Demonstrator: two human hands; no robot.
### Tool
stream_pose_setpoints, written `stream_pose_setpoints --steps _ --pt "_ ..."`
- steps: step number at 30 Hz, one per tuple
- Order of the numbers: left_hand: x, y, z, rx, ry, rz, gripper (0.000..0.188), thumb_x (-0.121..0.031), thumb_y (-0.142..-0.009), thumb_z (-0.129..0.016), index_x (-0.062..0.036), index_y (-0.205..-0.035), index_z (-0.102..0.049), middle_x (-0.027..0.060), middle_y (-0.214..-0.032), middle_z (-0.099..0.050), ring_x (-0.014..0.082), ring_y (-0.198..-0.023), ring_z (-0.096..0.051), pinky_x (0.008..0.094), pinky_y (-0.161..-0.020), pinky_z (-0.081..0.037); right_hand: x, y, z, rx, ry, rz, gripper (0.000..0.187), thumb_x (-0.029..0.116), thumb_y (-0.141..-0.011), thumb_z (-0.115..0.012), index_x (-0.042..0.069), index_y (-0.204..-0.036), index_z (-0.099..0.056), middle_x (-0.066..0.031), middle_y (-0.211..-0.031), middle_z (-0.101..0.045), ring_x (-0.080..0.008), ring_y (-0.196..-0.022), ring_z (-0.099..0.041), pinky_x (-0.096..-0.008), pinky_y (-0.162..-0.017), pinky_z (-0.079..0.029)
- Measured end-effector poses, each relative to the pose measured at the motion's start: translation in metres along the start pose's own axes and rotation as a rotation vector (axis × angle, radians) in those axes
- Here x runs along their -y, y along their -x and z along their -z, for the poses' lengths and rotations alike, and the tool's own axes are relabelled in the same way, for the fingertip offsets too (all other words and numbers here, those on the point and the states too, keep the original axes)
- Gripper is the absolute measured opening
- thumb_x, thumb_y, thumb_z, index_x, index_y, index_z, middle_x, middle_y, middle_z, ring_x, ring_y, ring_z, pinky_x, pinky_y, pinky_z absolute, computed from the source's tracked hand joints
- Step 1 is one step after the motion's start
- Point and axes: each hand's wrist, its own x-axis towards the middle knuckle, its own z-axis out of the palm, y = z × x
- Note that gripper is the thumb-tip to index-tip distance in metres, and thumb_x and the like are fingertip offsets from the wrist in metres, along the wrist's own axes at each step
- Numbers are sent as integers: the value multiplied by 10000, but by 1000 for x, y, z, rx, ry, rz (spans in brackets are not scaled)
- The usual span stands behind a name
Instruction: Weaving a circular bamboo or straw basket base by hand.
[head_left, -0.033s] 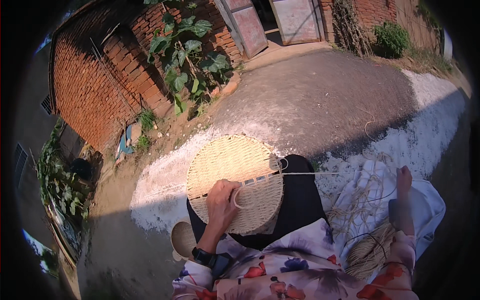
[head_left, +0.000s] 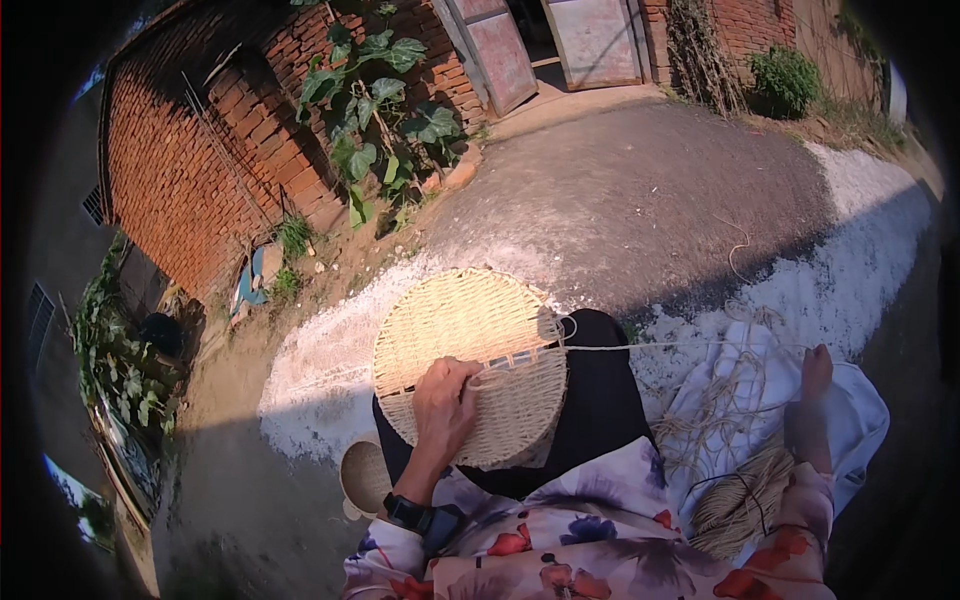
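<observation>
A round woven disc (head_left: 470,350) of pale cord rests on my lap, over a black garment (head_left: 600,400). My left hand (head_left: 445,405) lies on the disc's near half, gripping it where a loop of cord (head_left: 495,378) sticks out of the weave. A black watch (head_left: 405,512) is on that wrist. From the disc's right edge a single cord (head_left: 690,346) runs taut to my right hand (head_left: 815,375), which is stretched far to the right and closed on it.
A coiled bundle of cord (head_left: 740,500) and loose strands lie on a white cloth (head_left: 860,420) at my right. A small tan round object (head_left: 362,475) sits by my left elbow. Ahead are a dirt yard, a brick wall (head_left: 190,170), leafy plants (head_left: 370,100) and a doorway.
</observation>
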Motion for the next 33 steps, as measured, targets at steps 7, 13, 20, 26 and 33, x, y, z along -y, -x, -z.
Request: stream_pose_setpoints --steps 7,13,20,26,33 --pt "0 2 0 -20 -101 -5 118 -47 -809 -675 -83 -921 -682 86 -816 -584 280 -793 -591 397 -707 -440 153 105 -38 340 -493 574 395 207 -800 -705 34 -1146 -629 -166 -1033 -602 -332 -969 -584 -435 -853 -469" --pt "-2 1 -3 1 -95 0 117 -58 -809 -688 -86 -922 -678 80 -816 -591 269 -777 -597 384 -696 -447 323 240 16 487 -684 1199 272 237 -812 -717 66 -1018 -671 -114 -996 -603 -303 -1011 -551 -408 -927 -403" --pt "-1 3 -1 -17 -107 -19 213 -55 -780 -715 -100 -980 -661 74 -824 -592 265 -766 -597 379 -695 -455 255 163 -24 373 -585 823 162 164 -791 -714 59 -791 -591 -109 -842 -549 -317 -869 -544 -430 -755 -427" --pt "-16 -4 -8 23 -176 -133 248 -88 -752 -736 -86 -986 -652 78 -861 -561 270 -849 -555 395 -750 -420 256 175 -21 445 -532 870 234 168 -788 -716 61 -971 -617 -132 -996 -595 -350 -1023 -555 -432 -873 -442" --pt "-19 -10 -16 49 -169 -95 215 -132 -752 -751 -83 -931 -642 87 -863 -537 280 -860 -538 401 -752 -412 333 241 12 410 -565 1216 310 183 -801 -711 76 -1082 -633 -124 -1094 -600 -316 -1114 -539 -447 -963 -398"
